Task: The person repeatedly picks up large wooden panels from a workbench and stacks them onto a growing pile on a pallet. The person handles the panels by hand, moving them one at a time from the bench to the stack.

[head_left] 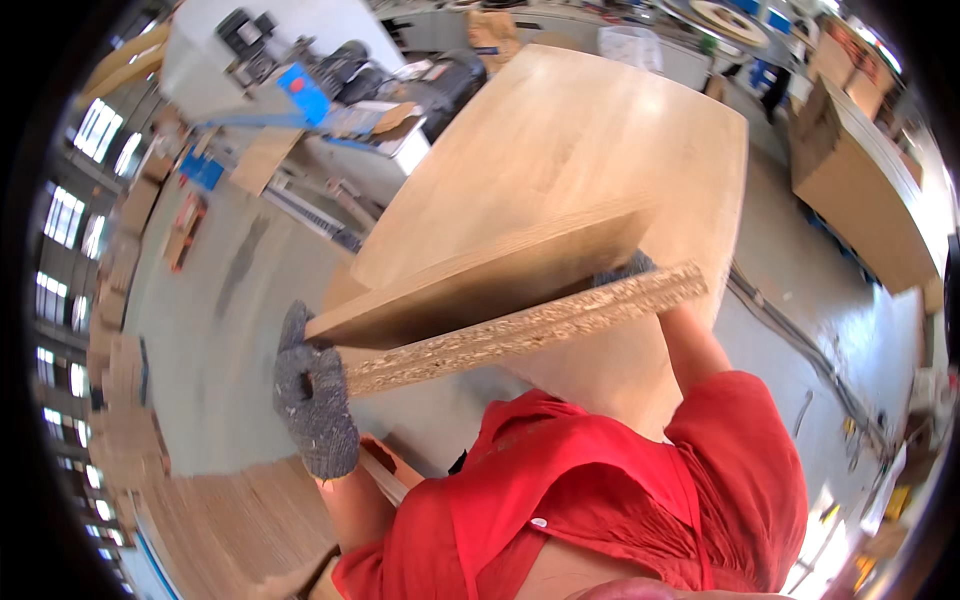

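In front of my chest I hold wood-grain particleboard panels between both hands. The near particleboard panels (530, 330) show a raw chip edge with a line along it, as of two boards lying together. Behind them another wood-grain board (490, 278) stands tilted, with a dark gap between. My left hand (318, 395), in a grey knitted glove, is closed at the left ends of the boards. My right hand (628, 268), gloved too, reaches round the right end of the near panels; its fingers show partly in the gap, the rest hidden.
A large light wood panel (600, 130) lies flat beyond the boards. At lower left is a stack of boards (230, 520). Machinery with motors (345, 75) stands at far left. Cardboard boxes (850, 170) are at right, with cables (800, 340) along the floor.
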`<control>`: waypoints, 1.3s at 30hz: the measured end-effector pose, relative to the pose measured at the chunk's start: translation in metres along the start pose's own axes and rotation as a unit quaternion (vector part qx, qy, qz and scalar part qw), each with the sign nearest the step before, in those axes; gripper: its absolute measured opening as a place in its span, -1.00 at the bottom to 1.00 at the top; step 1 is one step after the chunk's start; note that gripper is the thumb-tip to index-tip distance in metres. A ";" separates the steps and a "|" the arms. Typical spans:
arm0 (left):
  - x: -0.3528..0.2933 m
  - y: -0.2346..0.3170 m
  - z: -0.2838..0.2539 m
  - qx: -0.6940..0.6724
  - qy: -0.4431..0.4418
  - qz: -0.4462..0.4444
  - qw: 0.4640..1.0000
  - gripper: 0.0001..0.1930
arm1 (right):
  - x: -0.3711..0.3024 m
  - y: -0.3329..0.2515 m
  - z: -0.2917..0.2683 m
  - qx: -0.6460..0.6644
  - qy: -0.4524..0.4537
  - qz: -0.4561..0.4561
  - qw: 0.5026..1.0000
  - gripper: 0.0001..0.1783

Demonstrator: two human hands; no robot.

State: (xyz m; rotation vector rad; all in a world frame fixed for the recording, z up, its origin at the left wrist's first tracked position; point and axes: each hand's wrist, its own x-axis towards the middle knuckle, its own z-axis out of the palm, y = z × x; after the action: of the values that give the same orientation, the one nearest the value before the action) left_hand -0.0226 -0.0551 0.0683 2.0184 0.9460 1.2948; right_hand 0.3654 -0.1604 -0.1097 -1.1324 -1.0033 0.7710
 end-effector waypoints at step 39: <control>0.019 -0.130 0.038 -0.283 -0.209 -0.157 0.923 -0.33 | 0.156 -0.298 0.194 -0.667 -0.517 0.002 0.536 -0.33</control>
State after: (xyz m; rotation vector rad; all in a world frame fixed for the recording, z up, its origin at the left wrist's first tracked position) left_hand -0.0167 0.0343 -0.0347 1.5209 0.5718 0.7919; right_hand 0.2455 -0.0303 0.2363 -1.9466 -2.9371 0.5348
